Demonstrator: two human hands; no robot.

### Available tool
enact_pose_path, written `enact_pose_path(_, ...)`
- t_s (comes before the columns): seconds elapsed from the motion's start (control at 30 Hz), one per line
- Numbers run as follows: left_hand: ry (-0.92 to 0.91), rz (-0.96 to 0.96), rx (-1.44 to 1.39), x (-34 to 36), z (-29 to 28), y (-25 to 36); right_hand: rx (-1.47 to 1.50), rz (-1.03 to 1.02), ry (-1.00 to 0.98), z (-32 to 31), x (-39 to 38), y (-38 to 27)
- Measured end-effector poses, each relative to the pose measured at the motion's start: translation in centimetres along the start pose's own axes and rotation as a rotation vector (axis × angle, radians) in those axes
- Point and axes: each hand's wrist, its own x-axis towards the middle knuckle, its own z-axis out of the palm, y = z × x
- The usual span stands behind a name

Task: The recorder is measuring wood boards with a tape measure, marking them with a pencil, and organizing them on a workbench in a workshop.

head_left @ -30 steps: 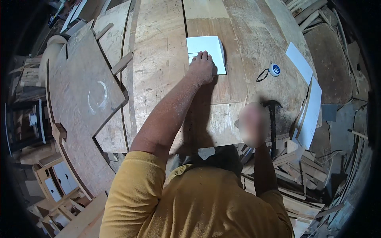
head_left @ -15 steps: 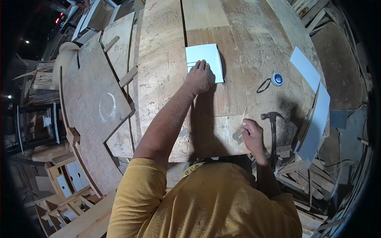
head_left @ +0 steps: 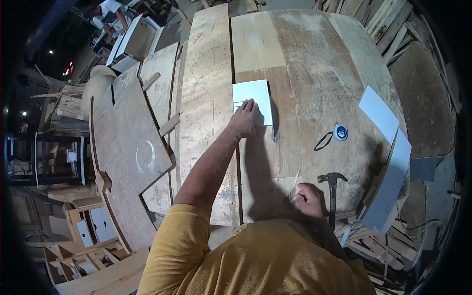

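My left hand (head_left: 244,119) reaches out over the plywood workbench (head_left: 305,64) and presses its fingers onto a white rectangular sheet (head_left: 253,97) lying flat on the wood. My right hand (head_left: 309,198) rests near the bench's near edge, fingers pinched around a thin pale wooden sliver (head_left: 296,185). A claw hammer (head_left: 333,189) lies just to the right of that hand, head away from me, not held.
A blue tape measure (head_left: 339,132) with a black loop sits right of centre. Two white panels (head_left: 388,162) lean at the bench's right edge. Plywood offcuts (head_left: 132,147) lie to the left, scrap wood is piled all round, and another person (head_left: 109,12) works far off.
My right hand came down from a blurred raised position to the bench edge beside the hammer. My left hand stayed on the white sheet.
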Motion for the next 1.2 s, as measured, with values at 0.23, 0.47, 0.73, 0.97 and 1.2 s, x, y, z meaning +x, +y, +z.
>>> enact_pose_path(0.23,-0.003,0.021,0.008,4.1,-2.0,-2.3,-0.142,-0.182,0.014,-0.8,1.1,-2.2)
enact_pose_path(0.47,0.037,0.069,-0.004,9.1,-2.8,-5.9,-0.352,-0.080,-0.215,-2.9,2.8,-5.7)
enact_pose_path(0.73,0.012,0.308,-0.038,18.4,-5.8,-11.6,-0.423,-0.154,-0.093,-2.1,2.6,-4.6)
enact_pose_path(0.97,-0.024,-0.289,0.018,24.6,-4.3,-8.5,-0.273,0.065,-0.134,-3.3,3.3,-5.9)
enact_pose_path(1.2,0.170,-0.242,-0.029,23.4,-10.6,-10.4,-0.319,0.165,0.394,-18.0,9.3,-6.2)
